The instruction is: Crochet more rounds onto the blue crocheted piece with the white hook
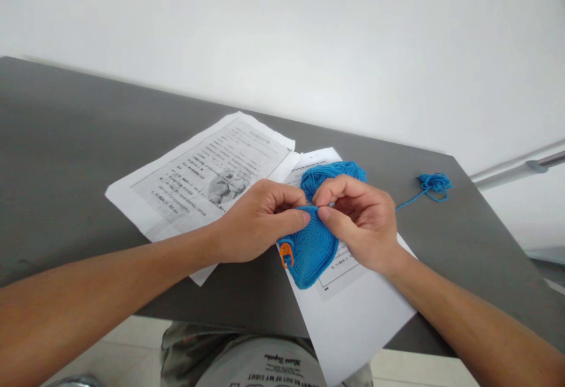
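A blue crocheted piece hangs between my two hands, its rounded end pointing down toward me. My left hand pinches its upper edge between thumb and fingers. Right beside that, my right hand grips the same edge with thumb and forefinger, the fingertips of both hands nearly meeting. An orange stitch marker is clipped to the piece's left side. Just behind my hands lies a skein of blue yarn. Whether my right hand holds anything else is hidden by its curled fingers.
Printed sheets lie on the grey table, and another printed sheet sits under my hands, overhanging the front edge. A small tangle of blue yarn rests at the right. Behind the table stands a white wall.
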A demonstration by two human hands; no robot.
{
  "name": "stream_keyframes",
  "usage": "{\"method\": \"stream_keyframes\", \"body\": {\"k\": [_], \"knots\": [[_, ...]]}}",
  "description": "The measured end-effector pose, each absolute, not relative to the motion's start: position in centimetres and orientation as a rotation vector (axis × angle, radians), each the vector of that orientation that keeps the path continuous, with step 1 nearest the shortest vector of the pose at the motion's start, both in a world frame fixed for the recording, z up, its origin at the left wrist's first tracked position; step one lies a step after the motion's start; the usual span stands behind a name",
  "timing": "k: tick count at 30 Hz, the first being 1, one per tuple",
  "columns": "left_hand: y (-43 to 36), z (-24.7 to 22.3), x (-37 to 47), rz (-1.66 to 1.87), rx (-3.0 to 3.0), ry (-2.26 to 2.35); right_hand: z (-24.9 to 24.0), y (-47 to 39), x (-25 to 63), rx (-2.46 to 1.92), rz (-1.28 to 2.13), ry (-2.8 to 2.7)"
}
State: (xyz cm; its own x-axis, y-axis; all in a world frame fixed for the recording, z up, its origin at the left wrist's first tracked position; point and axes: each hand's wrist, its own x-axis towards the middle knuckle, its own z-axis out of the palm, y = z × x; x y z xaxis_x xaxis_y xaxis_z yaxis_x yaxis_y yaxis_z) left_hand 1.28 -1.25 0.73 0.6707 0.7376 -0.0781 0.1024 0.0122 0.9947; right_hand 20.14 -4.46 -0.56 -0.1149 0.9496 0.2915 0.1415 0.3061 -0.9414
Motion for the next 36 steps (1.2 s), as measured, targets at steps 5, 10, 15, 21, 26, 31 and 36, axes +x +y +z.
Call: {"method": "stream_keyframes", "body": {"k": [5, 10, 15, 21, 26, 31, 36], "knots": [[-1.26, 0.7, 1.35, 0.569, 1.521, 0.736, -0.46, -4.51, 20.11, -1.045, 0.972, -1.519], [-1.33, 0.68, 1.25, 0.559, 1.521, 0.729, -0.4, -4.55, 20.15, -1.06, 0.976, -1.533], [-1.37, 0.8, 1.19, 0.553, 1.533, 0.717, -0.22, -4.54, 20.07, -1.064, 0.985, -1.541], [-1.3, 0.73, 1.22, 0.545, 1.529, 0.717, -0.15, -4.52, 20.02, -1.075, 0.983, -1.541], [-1.34, 0.66, 1.13, 0.548, 1.531, 0.715, -0.16, -4.52, 20.02, -1.075, 0.982, -1.545], [-1.27, 0.65, 1.12, 0.549, 1.539, 0.706, -0.13, -4.56, 20.09, -1.057, 0.987, -1.549], [-1.3, 0.64, 1.09, 0.542, 1.537, 0.719, -0.25, -4.62, 20.06, -1.034, 0.982, -1.539]]}}
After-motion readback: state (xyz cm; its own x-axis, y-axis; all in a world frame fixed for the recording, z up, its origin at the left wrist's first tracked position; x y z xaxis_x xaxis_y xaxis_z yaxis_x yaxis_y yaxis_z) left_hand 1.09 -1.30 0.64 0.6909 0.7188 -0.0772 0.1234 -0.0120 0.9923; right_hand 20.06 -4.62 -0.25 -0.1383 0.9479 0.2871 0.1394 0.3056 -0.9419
